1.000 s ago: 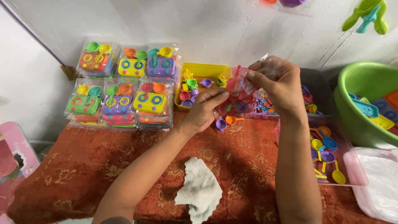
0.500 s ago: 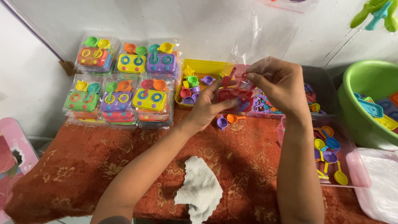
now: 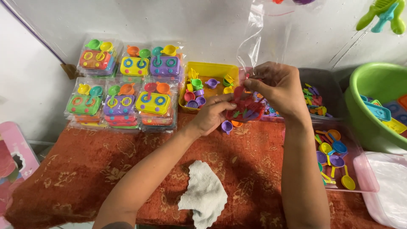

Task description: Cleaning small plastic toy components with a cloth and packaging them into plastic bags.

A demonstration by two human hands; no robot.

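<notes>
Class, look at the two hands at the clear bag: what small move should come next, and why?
Probably the left hand should push the red toy piece deeper into the clear plastic bag. The right hand pinches the bag's mouth just above the piece, and most of the bag stands empty above the hands.

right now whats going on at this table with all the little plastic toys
A person's left hand steadies a red toy stove while the right hand works it into a clear plastic bag. Bagged stove sets are stacked at the left, beside a yellow tray of small cups. A white cloth lies in front.
</notes>
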